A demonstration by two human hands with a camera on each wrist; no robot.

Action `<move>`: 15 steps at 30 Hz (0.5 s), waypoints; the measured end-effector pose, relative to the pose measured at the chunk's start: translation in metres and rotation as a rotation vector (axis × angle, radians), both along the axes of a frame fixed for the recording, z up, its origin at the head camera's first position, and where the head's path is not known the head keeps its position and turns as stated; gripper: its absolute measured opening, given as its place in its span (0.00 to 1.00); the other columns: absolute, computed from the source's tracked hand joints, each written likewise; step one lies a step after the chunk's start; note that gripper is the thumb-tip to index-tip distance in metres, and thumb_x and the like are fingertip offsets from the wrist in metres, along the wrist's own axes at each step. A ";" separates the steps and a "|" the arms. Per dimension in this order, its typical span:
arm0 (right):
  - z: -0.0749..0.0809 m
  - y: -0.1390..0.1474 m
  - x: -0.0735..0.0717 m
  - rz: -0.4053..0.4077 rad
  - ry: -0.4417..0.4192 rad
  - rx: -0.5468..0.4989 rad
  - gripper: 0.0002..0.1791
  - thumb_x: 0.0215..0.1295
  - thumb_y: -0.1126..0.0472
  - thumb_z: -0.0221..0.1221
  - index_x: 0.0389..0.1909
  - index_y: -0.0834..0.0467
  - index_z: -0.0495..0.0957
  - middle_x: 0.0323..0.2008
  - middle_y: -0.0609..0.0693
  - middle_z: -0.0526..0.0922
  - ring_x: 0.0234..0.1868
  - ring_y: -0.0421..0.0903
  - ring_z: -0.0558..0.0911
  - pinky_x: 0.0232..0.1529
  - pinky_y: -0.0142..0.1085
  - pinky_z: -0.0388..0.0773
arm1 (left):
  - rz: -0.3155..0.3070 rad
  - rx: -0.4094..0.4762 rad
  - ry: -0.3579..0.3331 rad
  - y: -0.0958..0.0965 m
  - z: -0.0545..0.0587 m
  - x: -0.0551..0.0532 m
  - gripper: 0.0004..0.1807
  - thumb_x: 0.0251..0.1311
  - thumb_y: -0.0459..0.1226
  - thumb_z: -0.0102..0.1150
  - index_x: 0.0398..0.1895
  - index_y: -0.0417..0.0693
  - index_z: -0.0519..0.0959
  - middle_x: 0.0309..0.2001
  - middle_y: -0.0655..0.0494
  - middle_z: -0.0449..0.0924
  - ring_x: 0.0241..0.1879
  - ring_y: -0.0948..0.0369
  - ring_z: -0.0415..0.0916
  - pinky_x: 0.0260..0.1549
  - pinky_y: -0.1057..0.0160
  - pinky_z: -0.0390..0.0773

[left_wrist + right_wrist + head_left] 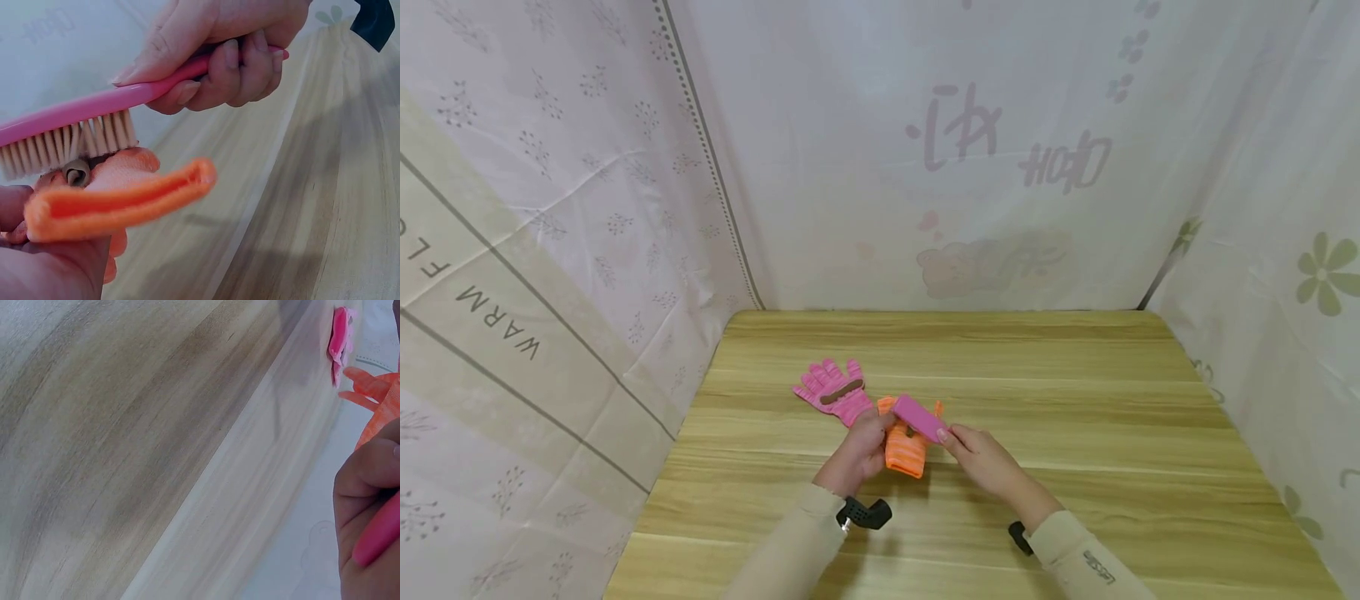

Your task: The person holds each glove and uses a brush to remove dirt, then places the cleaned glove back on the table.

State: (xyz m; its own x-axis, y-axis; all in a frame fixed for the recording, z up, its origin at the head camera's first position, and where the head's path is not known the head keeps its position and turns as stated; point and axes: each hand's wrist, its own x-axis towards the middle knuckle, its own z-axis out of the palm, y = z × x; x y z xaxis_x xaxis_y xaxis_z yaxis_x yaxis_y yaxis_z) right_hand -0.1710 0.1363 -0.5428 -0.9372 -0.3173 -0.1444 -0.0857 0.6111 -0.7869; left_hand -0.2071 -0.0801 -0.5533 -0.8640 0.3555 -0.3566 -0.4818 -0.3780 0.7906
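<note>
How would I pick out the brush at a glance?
Look above the table, where the left hand holds an orange glove. Over that glove, the right hand grips the brush, bristles towards it. The pink glove shares its colour, but only the brush has bristles.

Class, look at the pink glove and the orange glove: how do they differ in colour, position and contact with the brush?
Colour: the pink glove is pink with a brown strip; the orange glove is orange.
Position: the pink glove lies on the table, while the orange glove is held up.
Brush: its bristles appear to touch the orange glove; the pink glove lies apart from them.
Shared: both have a streaked pattern.
</note>
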 end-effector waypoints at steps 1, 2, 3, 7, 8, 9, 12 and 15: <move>0.000 0.000 0.000 0.001 0.002 0.001 0.25 0.79 0.40 0.44 0.37 0.56 0.76 0.21 0.44 0.65 0.21 0.39 0.61 0.23 0.31 0.60 | 0.001 0.009 -0.005 0.000 0.000 0.000 0.20 0.80 0.36 0.39 0.64 0.30 0.68 0.43 0.51 0.83 0.43 0.59 0.84 0.42 0.60 0.86; 0.000 0.001 0.001 0.003 0.003 0.001 0.25 0.79 0.40 0.44 0.37 0.56 0.76 0.20 0.44 0.65 0.20 0.39 0.61 0.23 0.31 0.59 | 0.002 0.015 -0.009 0.000 0.001 0.001 0.20 0.80 0.37 0.40 0.64 0.31 0.69 0.44 0.51 0.84 0.44 0.59 0.85 0.42 0.59 0.86; 0.001 0.001 0.001 0.004 0.003 0.001 0.24 0.79 0.41 0.44 0.36 0.56 0.75 0.20 0.44 0.65 0.20 0.39 0.61 0.22 0.31 0.59 | 0.001 0.023 -0.012 0.000 0.001 0.001 0.21 0.80 0.39 0.42 0.64 0.32 0.69 0.45 0.50 0.84 0.44 0.58 0.85 0.43 0.59 0.86; 0.001 0.002 0.002 0.008 0.007 0.003 0.24 0.80 0.41 0.45 0.33 0.55 0.74 0.20 0.44 0.65 0.20 0.39 0.61 0.22 0.30 0.58 | 0.002 0.041 -0.028 -0.001 0.001 0.002 0.22 0.78 0.43 0.46 0.63 0.34 0.71 0.48 0.48 0.85 0.47 0.56 0.85 0.46 0.56 0.86; 0.001 0.002 0.002 0.009 0.008 0.002 0.24 0.79 0.41 0.45 0.33 0.55 0.74 0.20 0.44 0.65 0.20 0.39 0.61 0.22 0.30 0.58 | 0.003 0.040 -0.027 -0.001 0.001 0.002 0.22 0.78 0.43 0.46 0.63 0.34 0.72 0.49 0.48 0.85 0.47 0.55 0.85 0.47 0.55 0.86; 0.001 0.002 0.002 0.009 0.009 0.003 0.24 0.79 0.41 0.45 0.34 0.55 0.74 0.20 0.44 0.65 0.20 0.39 0.61 0.22 0.30 0.59 | 0.001 0.039 -0.025 -0.002 0.001 0.002 0.22 0.79 0.43 0.46 0.64 0.34 0.71 0.50 0.48 0.85 0.48 0.55 0.85 0.48 0.55 0.85; -0.001 0.005 0.002 0.007 0.004 0.007 0.25 0.79 0.40 0.44 0.37 0.57 0.75 0.21 0.44 0.64 0.21 0.39 0.61 0.23 0.31 0.59 | 0.003 0.042 -0.019 -0.004 0.002 0.003 0.23 0.79 0.43 0.44 0.65 0.34 0.70 0.53 0.46 0.84 0.51 0.53 0.84 0.50 0.53 0.85; -0.003 0.008 0.002 0.002 -0.014 0.014 0.27 0.79 0.39 0.44 0.39 0.58 0.75 0.21 0.44 0.63 0.21 0.40 0.61 0.23 0.31 0.58 | 0.003 0.045 -0.011 -0.006 0.002 0.004 0.24 0.80 0.43 0.42 0.67 0.33 0.68 0.57 0.43 0.82 0.54 0.50 0.83 0.52 0.52 0.84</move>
